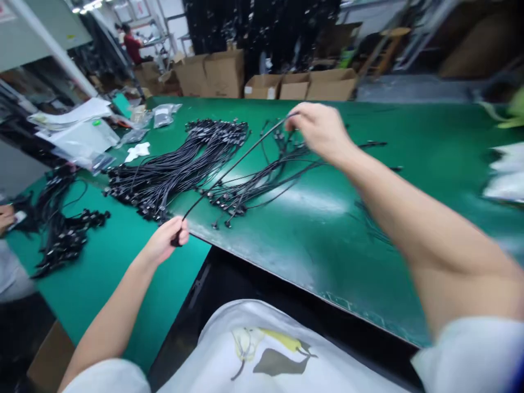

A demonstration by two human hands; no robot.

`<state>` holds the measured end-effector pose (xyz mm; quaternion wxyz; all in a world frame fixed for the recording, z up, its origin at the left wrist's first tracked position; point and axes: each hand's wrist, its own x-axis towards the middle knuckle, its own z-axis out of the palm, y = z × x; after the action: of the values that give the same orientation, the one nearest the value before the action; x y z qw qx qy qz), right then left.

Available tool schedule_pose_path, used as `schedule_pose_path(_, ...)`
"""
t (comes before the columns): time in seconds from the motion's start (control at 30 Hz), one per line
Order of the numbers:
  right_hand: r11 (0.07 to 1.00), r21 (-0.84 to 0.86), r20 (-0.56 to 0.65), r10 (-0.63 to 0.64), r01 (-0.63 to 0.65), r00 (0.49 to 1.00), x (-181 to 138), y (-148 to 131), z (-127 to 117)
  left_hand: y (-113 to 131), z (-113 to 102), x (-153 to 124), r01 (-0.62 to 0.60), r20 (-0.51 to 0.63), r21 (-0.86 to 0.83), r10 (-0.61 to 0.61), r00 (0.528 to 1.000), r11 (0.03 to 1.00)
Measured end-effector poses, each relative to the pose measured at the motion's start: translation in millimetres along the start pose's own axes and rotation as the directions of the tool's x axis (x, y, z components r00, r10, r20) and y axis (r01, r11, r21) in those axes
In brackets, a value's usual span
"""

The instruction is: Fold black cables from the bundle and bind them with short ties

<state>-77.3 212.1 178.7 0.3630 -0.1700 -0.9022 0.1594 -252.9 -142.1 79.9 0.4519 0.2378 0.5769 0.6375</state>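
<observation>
The cable (pixel 254 150) runs taut and nearly straight, slanting up over the worktop (pixel 295 245) between the person's hands. The left grip (pixel 167 240) is wrapped about its near end, a black plug showing below the fingers; the right grip (pixel 318 126), higher and farther out, pinches it between thumb and fingers. Whether that is its very tip cannot be told.

Holding it well would seem to call for an even, gentle pull, with the left fingers bearing on the plug rather than straining the thin wire, and enough height to keep neighbouring strands from snagging.

The cable is slim, round and dark, probably with a pliable plastic sheath. Beneath and beside it, a loose pile (pixel 262 176) splays out, with stubby, glinting connectors; the fuller bundle (pixel 176 169) to its left lies in wavy, near-parallel strands, heads clustered at both ends. The green surface is smooth and glossy, catching a pale glare. A crinkled plastic bag (pixel 164 115) rests beyond the bundle.
</observation>
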Motion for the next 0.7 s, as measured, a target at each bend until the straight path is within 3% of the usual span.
schedule_pose_path(0.07,0.998,0.042,-0.017,-0.042,0.043,0.999,-3,-13,-14,3,2,1,-0.024,0.01,-0.096,0.025,1.0,0.995)
schedule_pose_path(0.17,0.984,0.158,0.178,-0.105,0.077,0.978,-11,-25,-15,4,3,3,-0.065,-0.032,-0.174,0.06,0.998,0.983)
schedule_pose_path(0.23,0.964,0.267,0.31,-0.071,-0.015,0.948,-15,-25,-8,3,4,3,-0.091,-0.045,-0.19,0.084,0.995,0.978)
schedule_pose_path(0.33,0.877,0.448,0.264,0.058,-0.176,0.963,-22,-14,0,3,4,-4,-0.112,-0.026,-0.173,0.109,0.994,0.978)
schedule_pose_path(0.47,0.878,0.426,0.443,0.008,-0.219,0.897,-36,-4,-7,6,2,-15,-0.142,-0.037,-0.209,0.137,0.99,0.968)
schedule_pose_path(0.6,0.905,0.406,0.286,0.002,-0.123,0.958,-45,-20,-21,13,13,-20,-0.111,-0.051,-0.287,0.1,0.994,0.952)
schedule_pose_path(0.7,0.946,0.307,0.215,0.034,-0.101,0.976,-42,-31,-35,17,29,-18,-0.066,-0.085,-0.353,0.038,0.996,0.933)
